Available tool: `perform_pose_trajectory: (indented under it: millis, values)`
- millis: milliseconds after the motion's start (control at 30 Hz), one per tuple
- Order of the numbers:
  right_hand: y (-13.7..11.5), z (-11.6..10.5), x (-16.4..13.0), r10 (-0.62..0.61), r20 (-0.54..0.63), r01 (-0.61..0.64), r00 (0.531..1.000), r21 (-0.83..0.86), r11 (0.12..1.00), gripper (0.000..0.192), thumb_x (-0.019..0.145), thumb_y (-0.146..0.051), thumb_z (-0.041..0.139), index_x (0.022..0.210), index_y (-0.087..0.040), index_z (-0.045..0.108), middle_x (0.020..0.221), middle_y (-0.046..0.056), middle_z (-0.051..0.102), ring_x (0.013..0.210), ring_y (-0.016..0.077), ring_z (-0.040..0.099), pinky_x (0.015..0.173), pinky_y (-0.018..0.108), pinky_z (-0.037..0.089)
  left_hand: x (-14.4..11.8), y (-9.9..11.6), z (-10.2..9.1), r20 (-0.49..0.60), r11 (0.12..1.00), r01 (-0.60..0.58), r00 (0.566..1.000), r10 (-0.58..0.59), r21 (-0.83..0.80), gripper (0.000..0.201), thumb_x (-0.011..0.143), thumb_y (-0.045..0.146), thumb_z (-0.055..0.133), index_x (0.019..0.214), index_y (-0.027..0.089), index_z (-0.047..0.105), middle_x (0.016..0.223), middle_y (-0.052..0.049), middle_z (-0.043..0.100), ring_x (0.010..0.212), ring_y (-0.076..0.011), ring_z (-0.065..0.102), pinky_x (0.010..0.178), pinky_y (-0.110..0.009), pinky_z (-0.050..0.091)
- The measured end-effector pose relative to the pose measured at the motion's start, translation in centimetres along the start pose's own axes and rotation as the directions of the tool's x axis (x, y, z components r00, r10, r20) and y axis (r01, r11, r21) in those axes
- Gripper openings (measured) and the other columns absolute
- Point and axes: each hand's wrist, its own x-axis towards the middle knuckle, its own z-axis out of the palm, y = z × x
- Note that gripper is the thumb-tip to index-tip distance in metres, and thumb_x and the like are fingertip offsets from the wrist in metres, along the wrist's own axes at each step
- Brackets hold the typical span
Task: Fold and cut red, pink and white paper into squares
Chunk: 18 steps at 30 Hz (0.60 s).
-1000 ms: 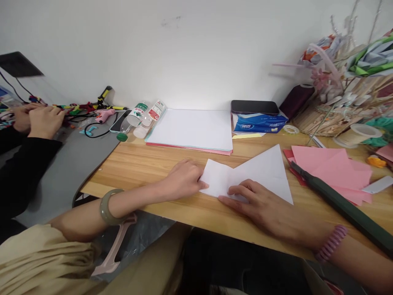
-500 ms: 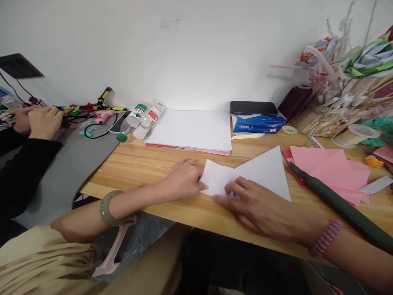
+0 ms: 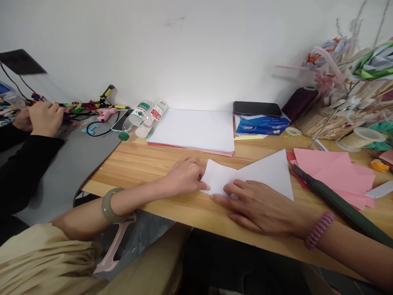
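Note:
A folded sheet of white paper point(image 3: 264, 175) lies at the front of the wooden table, with one wide pointed part to the right and a smaller folded part to the left. My left hand point(image 3: 186, 176) grips the left end of the paper, its thumb on top near the lower corner and its other fingers curled at the side. My right hand point(image 3: 256, 205) presses on the folded part along the near edge, thumb and index finger bent close together on the paper. The right hand covers part of the fold.
A stack of paper point(image 3: 193, 130) lies behind, beside plastic bottles point(image 3: 139, 114) and a blue tissue pack point(image 3: 260, 124) under a black case point(image 3: 257, 108). Pink sheets point(image 3: 328, 166) and a dark green long-handled tool point(image 3: 334, 198) lie right. At left, another person's hands point(image 3: 46, 116) work.
My right hand has slid slightly left along the near edge of the paper. My left hand stays at the paper's left end. The whole view has shifted a little.

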Motion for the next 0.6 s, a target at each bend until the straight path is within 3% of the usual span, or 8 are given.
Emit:
perform_pose_trajectory:
  millis: [233, 400, 600]
  values:
    - [0.4, 0.5, 0.1, -0.012, 0.000, 0.012, 1.000, -0.015, 1.000, 0.050, 0.094, -0.042, 0.037, 0.140, -0.022, 0.036, 0.096, 0.008, 0.054, 0.077, 0.0205, 0.048, 0.067, 0.037, 0.040, 0.2, -0.6, 0.1, 0.005, 0.994, -0.066, 0.998, 0.067, -0.085, 0.035, 0.075, 0.035, 0.072, 0.055, 0.018, 0.050, 0.064, 0.001, 0.057, 0.077, -0.0191, 0.058, 0.071, -0.029, 0.039]
    - [0.3, -0.1, 0.9, 0.016, 0.018, -0.016, 1.000, -0.006, 1.000, 0.053, 0.094, -0.051, 0.032, 0.138, -0.025, 0.040, 0.091, 0.006, 0.053, 0.063, 0.0167, 0.045, 0.054, 0.032, 0.036, 0.0, -0.8, 0.3, -0.010, 0.988, -0.099, 0.995, 0.099, -0.120, 0.035, 0.076, 0.031, 0.071, 0.055, 0.018, 0.046, 0.068, 0.000, 0.057, 0.086, -0.0203, 0.056, 0.078, -0.031, 0.040]
    - [0.3, -0.5, 1.0, 0.032, 0.058, -0.035, 0.998, 0.053, 0.998, 0.056, 0.093, -0.055, 0.030, 0.140, -0.026, 0.039, 0.091, 0.006, 0.052, 0.065, 0.0168, 0.048, 0.056, 0.032, 0.036, -0.1, -0.9, 0.3, -0.024, 0.989, -0.081, 0.997, 0.079, -0.121, 0.036, 0.076, 0.031, 0.073, 0.055, 0.018, 0.046, 0.069, -0.001, 0.058, 0.088, -0.0209, 0.055, 0.084, -0.033, 0.039]
